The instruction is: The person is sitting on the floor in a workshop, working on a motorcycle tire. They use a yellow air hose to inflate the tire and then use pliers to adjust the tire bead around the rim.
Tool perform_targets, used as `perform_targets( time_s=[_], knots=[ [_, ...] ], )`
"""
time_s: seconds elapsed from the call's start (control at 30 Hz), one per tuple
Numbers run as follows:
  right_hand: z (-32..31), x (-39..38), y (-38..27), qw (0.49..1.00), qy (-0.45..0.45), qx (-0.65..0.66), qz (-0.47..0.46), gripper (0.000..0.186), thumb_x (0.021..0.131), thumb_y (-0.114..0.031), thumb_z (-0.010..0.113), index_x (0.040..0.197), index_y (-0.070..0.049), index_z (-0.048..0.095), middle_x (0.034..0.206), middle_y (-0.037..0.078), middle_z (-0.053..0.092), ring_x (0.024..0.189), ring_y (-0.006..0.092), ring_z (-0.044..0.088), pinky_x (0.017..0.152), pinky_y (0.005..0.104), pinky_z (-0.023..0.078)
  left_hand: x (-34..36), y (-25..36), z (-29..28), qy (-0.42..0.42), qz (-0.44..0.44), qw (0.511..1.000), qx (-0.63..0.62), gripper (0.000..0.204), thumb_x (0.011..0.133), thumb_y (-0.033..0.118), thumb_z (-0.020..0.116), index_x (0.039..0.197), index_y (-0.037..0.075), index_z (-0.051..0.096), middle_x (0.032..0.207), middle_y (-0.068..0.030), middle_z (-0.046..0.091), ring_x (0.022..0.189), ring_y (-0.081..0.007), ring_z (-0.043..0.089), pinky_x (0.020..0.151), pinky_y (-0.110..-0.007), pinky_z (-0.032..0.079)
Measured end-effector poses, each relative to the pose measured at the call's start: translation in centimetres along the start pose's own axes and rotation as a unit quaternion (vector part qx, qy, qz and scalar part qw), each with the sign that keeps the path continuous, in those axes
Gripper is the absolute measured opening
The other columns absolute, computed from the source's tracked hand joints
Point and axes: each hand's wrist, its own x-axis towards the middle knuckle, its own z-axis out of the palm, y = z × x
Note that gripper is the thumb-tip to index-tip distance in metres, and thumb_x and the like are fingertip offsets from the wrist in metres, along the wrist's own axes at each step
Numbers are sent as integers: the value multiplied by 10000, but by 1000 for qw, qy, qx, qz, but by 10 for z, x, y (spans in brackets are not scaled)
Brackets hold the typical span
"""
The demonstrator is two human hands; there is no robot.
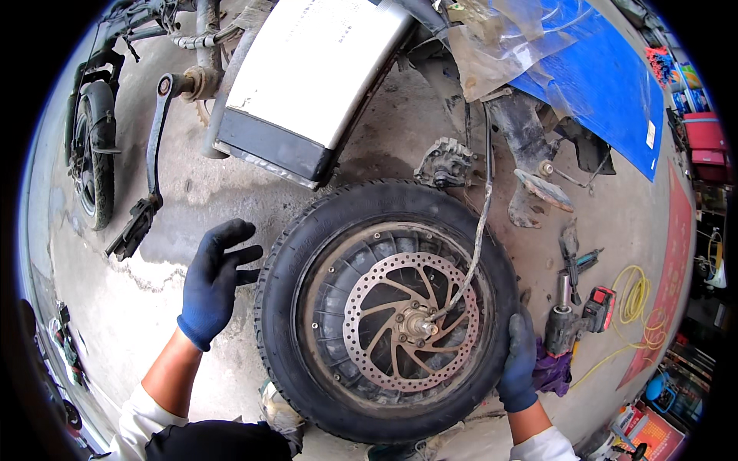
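A wheel with a black tyre (287,369), a dark hub and a drilled brake disc (355,315) fills the lower middle. A cable (483,223) runs from its axle (421,327) up toward the vehicle. My left hand (217,276), in a dark blue glove, is off the tyre's left side, fingers apart and holding nothing. On the opposite side my gloved right hand (519,361) lies flat along the tyre's right edge, its fingers stretched out and partly seen edge-on. A dirty brake caliper (447,162) hangs just above the tyre.
Above the wheel is a white and black box (307,84), with a crank and pedal (157,154) to its left. A blue panel (592,77) covers the upper right. An impact wrench (569,323), purple cloth (551,367) and yellow hose (633,300) lie at right.
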Motion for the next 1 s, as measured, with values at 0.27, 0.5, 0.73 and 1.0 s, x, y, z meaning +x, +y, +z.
perform_targets(
  time_s=[0.27, 0.5, 0.73, 1.0],
  knots=[
    [-2, -1, 12, 998, 30, 49, 7, 403, 1014, -248, 393, 1297, 31, 457, 1236, 95, 532, 1109, 155, 503, 997, 302, 386, -11, -11, 29, -87, -27, 992, -87, 508, 1007, 345, 425, 1351, -28, 424, 1314, -121, 505, 1188, -161, 468, 1042, -300, 340],
    [-9, 1, 21, 998, 29, -35, -32, 366, 1016, -219, 389, 1268, 27, 490, 1209, 93, 552, 1089, 158, 515, 982, 301, 393, -11, -13, 29, -81, -20, 992, -94, 503, 1003, 328, 440, 1353, -32, 417, 1310, -126, 511, 1192, -161, 470, 1046, -300, 337],
    [-10, 1, 20, 1000, 12, 1, -15, 394, 1026, -278, 349, 1277, -7, 486, 1244, 88, 552, 1103, 152, 528, 1004, 319, 401, -13, -19, 27, -86, 68, 994, -21, 488, 1008, 321, 434, 1346, -31, 432, 1298, -126, 519, 1186, -155, 474, 1036, -291, 348],
    [-14, 0, 25, 1000, 14, 1, -24, 392, 1030, -270, 338, 1275, -6, 493, 1240, 81, 551, 1095, 139, 524, 1000, 316, 402, -12, -17, 27, -61, 66, 996, 15, 481, 1012, 352, 419, 1305, -24, 477, 1227, -117, 556, 1133, -154, 502, 1010, -290, 366]
  ],
)
